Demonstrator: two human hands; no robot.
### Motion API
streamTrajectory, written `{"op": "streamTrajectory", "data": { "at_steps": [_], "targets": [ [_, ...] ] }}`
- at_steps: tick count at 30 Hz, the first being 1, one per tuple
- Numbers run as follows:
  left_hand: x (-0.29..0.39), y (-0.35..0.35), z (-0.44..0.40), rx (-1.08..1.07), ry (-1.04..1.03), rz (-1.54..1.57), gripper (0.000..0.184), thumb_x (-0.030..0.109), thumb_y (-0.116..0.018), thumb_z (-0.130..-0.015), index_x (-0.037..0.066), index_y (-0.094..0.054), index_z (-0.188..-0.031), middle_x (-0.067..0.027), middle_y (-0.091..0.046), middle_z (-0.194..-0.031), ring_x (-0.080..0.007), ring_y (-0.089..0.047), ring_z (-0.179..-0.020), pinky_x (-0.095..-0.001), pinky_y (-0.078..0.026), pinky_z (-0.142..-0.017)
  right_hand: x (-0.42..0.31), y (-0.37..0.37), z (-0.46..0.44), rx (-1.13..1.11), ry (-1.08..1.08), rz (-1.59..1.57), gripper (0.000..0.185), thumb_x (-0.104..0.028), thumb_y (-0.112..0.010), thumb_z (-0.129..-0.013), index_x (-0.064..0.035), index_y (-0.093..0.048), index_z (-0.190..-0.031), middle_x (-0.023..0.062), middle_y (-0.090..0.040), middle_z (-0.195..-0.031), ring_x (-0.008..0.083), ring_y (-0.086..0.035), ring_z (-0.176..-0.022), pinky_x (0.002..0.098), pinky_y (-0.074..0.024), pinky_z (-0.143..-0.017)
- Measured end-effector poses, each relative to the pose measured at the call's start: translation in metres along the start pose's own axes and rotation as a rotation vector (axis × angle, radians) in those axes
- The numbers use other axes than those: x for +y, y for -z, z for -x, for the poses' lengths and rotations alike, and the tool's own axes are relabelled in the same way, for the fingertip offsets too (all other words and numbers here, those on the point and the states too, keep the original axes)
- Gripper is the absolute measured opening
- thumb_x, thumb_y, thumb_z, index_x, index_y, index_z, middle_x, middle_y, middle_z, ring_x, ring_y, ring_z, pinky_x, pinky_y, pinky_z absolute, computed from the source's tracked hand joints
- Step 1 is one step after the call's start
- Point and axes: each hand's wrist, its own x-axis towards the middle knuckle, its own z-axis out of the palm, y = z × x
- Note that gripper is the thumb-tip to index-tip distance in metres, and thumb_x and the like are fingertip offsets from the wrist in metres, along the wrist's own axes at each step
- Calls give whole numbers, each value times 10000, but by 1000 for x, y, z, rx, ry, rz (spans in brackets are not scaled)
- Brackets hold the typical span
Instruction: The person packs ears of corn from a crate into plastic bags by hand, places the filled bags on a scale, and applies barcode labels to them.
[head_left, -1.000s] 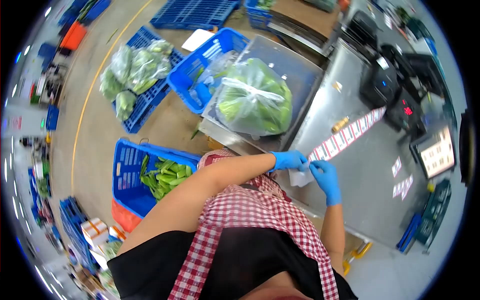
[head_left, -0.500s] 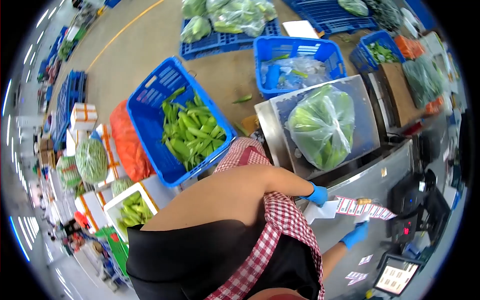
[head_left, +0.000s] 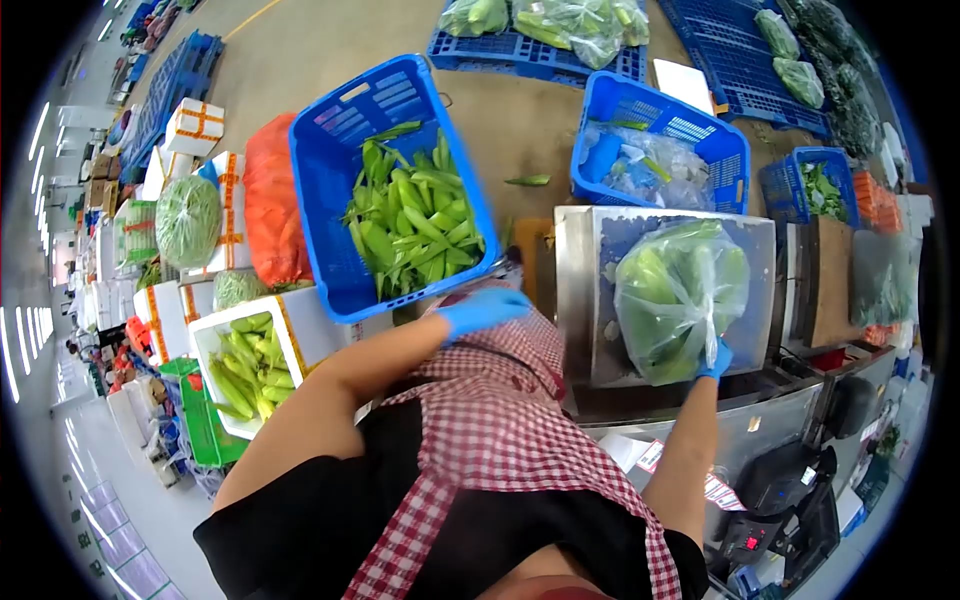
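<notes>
Touching the gathered neck of a clear plastic bag point(head_left: 680, 295) with the blue-gloved right hand point(head_left: 717, 358) — small and partly hidden at the fingertips, so impossible to tell whether gripping or only resting there. As for the bag: bulging and rounded, glossy with creases, packed with green vegetables behind the film, and placed on a square metal platform point(head_left: 608, 240) with a scuffed, mottled top. As for the left hand point(head_left: 485, 311): also blue-gloved, held in front of the red-and-white checked apron point(head_left: 530, 440), beside the near edge of a rigid blue plastic crate point(head_left: 330, 190); too blurred to tell whether open or closed. In that crate, a loose heap of narrow, pointed green pieces point(head_left: 412, 215). Farther left, a lumpy orange sack point(head_left: 272, 205) and an orange-taped white box point(head_left: 205, 343) of long, tapering green produce point(head_left: 250, 365). Beyond the platform, a slotted second crate point(head_left: 700, 125) with crumpled, see-through plastic point(head_left: 660, 172) inside. Nearer the body, a grey metal surface point(head_left: 785, 420) — and a strip of printed labels point(head_left: 720, 491).
</notes>
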Motion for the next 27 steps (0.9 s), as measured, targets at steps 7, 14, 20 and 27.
{"op": "streamTrajectory", "data": {
  "at_steps": [7, 14, 20, 27],
  "targets": [
    [-142, 117, 98, 726, 196, 512, 233, 169, -585, -820, -7, -609, -971, -67, -623, -828, -140, -578, -714, -251, -459, -655, -161, 98, 72, 265, -456, -952, 401, -252, -516, -857, 78, -531, -1085, 118, -553, -1077, 173, -522, -914, 316, -427, -820],
    [-95, 151, 70, 501, 205, 753, 213, 139, -599, -815, -4, -596, -973, -68, -615, -846, -148, -569, -737, -257, -476, -660, -216, 12, 75, -78, -168, -41, 498, -259, -715, -692, 71, -537, -1019, 135, -583, -917, 211, -549, -826, 340, -443, -736],
    [-100, 196, 62, 579, 27, 758, 275, 180, -573, -836, -11, -593, -1033, -52, -616, -908, -136, -568, -815, -244, -441, -755, -177, 31, 52, 194, -587, -908, 126, -64, -525, -634, 31, -570, -703, 104, -553, -747, 222, -546, -661, 347, -461, -609],
    [-329, 166, 115, 687, 295, 1238, 160, 239, -500, -829, 104, -584, -853, -40, -579, -716, -184, -539, -630, -298, -443, -570, -331, 81, -20, 150, -427, -453, 151, 27, -548, -475, 67, -578, -617, 113, -554, -683, 235, -506, -586, 333, -405, -533]
  ]
}}
